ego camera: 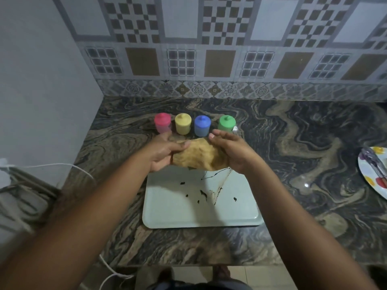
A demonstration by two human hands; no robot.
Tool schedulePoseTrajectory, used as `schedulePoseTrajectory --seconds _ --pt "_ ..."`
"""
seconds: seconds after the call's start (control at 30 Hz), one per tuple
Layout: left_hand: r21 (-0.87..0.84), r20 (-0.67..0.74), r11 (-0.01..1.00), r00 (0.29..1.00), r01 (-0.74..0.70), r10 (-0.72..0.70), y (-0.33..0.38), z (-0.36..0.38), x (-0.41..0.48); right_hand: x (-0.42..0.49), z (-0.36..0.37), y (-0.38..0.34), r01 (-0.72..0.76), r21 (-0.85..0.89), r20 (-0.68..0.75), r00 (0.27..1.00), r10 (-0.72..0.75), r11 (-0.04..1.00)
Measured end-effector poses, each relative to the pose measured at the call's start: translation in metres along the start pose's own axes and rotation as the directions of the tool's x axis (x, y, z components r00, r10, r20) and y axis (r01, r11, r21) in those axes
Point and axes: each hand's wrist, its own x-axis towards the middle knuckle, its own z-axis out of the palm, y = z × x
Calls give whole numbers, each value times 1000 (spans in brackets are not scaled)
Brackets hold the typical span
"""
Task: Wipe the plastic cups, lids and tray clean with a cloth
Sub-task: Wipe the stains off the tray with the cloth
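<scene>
Gripping the cloth (196, 156) from both ends, centre of frame: left hand (165, 152) pinching its left edge between thumb and fingers, right hand (228, 151) wrapping round its right end. Holding it bunched above the far edge of the tray (167, 214). Hard to tell whether it is touching. Probably gathering it into a pad to get a usable face before wiping.

Tray lying flat on the surface (293, 143), lower centre, showing dark spots and streaks (203, 193) across its middle, so reading it as not yet wiped.

Four cups standing upright in a row just beyond the hands, on the surface rather than on the tray: pink (163, 123), yellow (183, 124), blue (202, 126), green (226, 123), lids (202, 120) on. Likely set off the tray to leave the whole of it free for wiping. Green one partly hidden behind the right fingertips. Too small to judge whether cups and lids are clean.

Cups sitting near the cloth, so risking a knock on any far-side stroke; wiping toward the near edge looking safer.

Spotted plate (370, 174) at right edge, well apart. White cable (83, 172) at left.
</scene>
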Motion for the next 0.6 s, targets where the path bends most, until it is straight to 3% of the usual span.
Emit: schedulePoseTrajectory --seconds 0.23,0.4,0.5,0.6 --pt "253 -99 966 992 -50 77 2 5 -1 -1 -25 -10 63 -124 22 998 -61 990" --pt "607 -124 772 936 -191 329 2 8 5 -6 -27 -16 175 -375 93 984 -151 910" --pt "826 -84 528 885 -195 458 1 8 6 -7 -24 -14 284 -696 113 950 -291 659" --pt "889 -19 397 848 -228 530 -5 6 10 -3 -20 -8 292 -888 112 887 -447 356"
